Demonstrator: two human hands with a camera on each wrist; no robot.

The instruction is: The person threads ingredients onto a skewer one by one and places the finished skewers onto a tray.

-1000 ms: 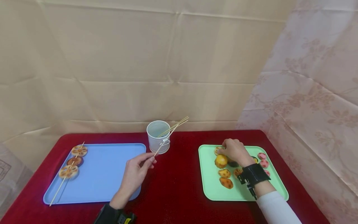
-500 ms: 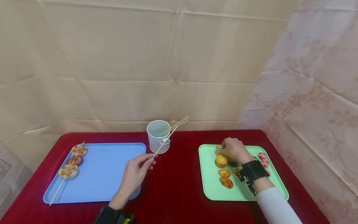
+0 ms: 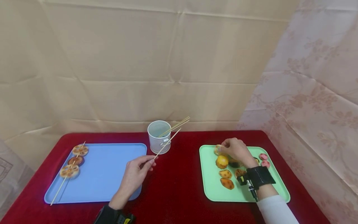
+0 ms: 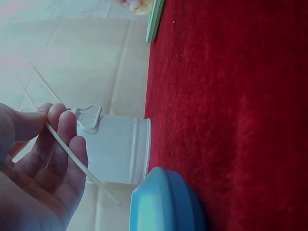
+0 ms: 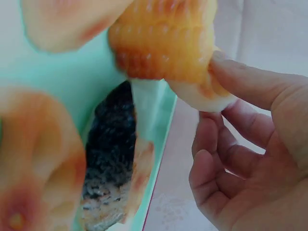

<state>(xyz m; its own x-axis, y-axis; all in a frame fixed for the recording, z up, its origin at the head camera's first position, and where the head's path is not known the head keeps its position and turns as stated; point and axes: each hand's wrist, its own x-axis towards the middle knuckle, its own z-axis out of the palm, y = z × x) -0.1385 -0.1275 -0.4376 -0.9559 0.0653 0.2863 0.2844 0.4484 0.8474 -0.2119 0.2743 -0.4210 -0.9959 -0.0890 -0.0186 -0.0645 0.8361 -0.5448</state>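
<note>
Between thumb and fingertips my left hand (image 3: 137, 174) pinches a thin bamboo skewer (image 3: 169, 142), which slants up and to the right in front of the white bucket (image 3: 156, 144). In the left wrist view the skewer (image 4: 79, 163) passes between thumb and fingers. At the far left corner of the green tray (image 3: 208, 186), my right hand (image 3: 236, 151) pinches a lotus root slice (image 3: 217, 150). The right wrist view shows thumb and fingers on the pale slice (image 5: 204, 96), partly hidden behind a yellow corn piece (image 5: 163, 41).
A blue tray (image 3: 112, 174) on the left bears a skewer threaded with two lotus slices and a brown round piece (image 3: 76, 161). Several skewers (image 3: 179, 125) lean in the bucket. Potato-like slices (image 3: 227, 183), pink pieces (image 3: 265, 163) and a dark-skinned piece (image 5: 110, 159) share the green tray.
The skewer's upper end has swung slightly right and down in my left hand. My right hand stays at the lotus root slice, its wrist turned slightly.
</note>
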